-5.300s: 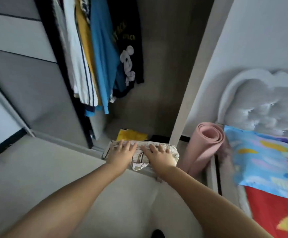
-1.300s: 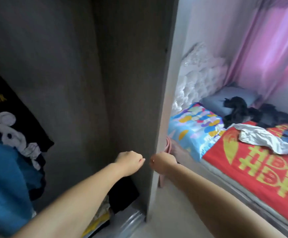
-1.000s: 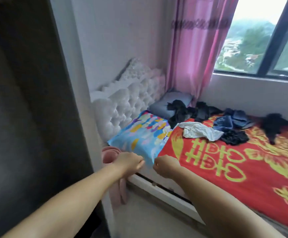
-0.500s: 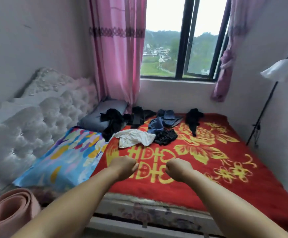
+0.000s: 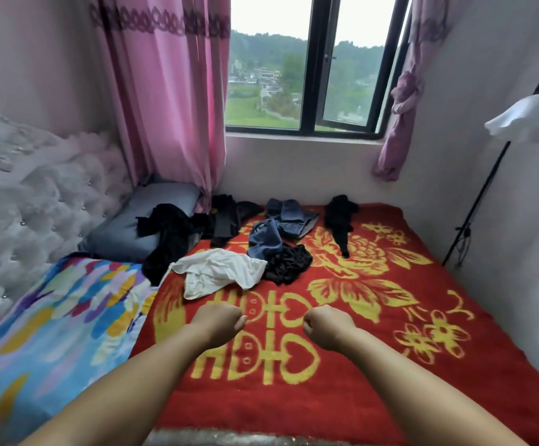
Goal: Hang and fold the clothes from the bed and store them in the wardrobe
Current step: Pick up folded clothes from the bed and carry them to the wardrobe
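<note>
A: Head view. Report the state of both hands.

B: The left hand (image 5: 221, 321) and the right hand (image 5: 324, 325) are held out side by side over the near part of the red blanket (image 5: 374, 365). The fingers of each are curled into a fist and grip nothing. The hands are apart from each other, and neither touches any garment.

A: Location of the clothes, relative to the red blanket?

B: All lie on its far half, beyond the hands. A white garment (image 5: 218, 272) lies crumpled nearest the left hand. Just beyond it is a small black garment (image 5: 289, 262), touching a blue garment (image 5: 266, 236). A second blue piece (image 5: 290, 215) lies behind that, towards the window (image 5: 306, 69). A long black garment (image 5: 338, 218) lies by itself at the far right of the group. More black clothing (image 5: 171, 233) is draped over the blanket's far left edge and onto a grey pillow (image 5: 139, 220).

A: Any legible writing?

B: Large yellow characters (image 5: 255, 336) are printed on the blanket beneath the hands, together with yellow flower patterns. There are no readable brand labels on the clothes.

A: Surroundings?

B: A multicoloured pillow (image 5: 55, 323) lies left of the blanket, against a white tufted headboard (image 5: 26, 204). A pink curtain (image 5: 165, 98) hangs beyond the grey pillow. A floor lamp (image 5: 528, 120) stands to the right of the blanket.
</note>
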Demonstrator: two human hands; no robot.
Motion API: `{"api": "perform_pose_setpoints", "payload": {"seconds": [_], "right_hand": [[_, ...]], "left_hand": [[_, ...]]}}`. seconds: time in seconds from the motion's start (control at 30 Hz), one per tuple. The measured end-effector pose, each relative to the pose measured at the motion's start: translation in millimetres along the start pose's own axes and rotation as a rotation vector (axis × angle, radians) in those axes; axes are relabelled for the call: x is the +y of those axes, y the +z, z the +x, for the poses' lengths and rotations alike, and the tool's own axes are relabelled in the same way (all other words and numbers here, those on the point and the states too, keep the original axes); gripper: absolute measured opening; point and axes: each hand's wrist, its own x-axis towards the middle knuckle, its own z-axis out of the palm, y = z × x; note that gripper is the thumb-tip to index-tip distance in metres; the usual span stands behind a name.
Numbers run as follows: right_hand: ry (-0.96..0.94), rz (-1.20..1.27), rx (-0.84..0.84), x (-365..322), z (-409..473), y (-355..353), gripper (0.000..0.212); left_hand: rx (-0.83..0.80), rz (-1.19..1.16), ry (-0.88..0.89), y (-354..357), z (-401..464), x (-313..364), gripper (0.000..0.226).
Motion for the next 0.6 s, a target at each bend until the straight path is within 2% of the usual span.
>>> {"api": "perform_pose_setpoints", "payload": {"seconds": [0.13,0.2,0.3,0.6], "right_hand": [[0.014,0.056,-0.006,-5,70,-2,0.031],[0.027,0.048,-0.063,-5,97,9,0.034],[0.065,0.042,-0.150,4,132,34,0.036],[0.088,0.093,-0.375,55,244,137,0.026]], "left_hand": [[-0.008,-0.024,-0.004,-1,65,-42,0.035],[-0.053,-0.035,-0.003,11,88,-55,0.035],[-0.127,-0.040,0.002,39,116,-64,0.034],[-0.279,-0.082,-0.059,129,196,-96,0.027]]}}
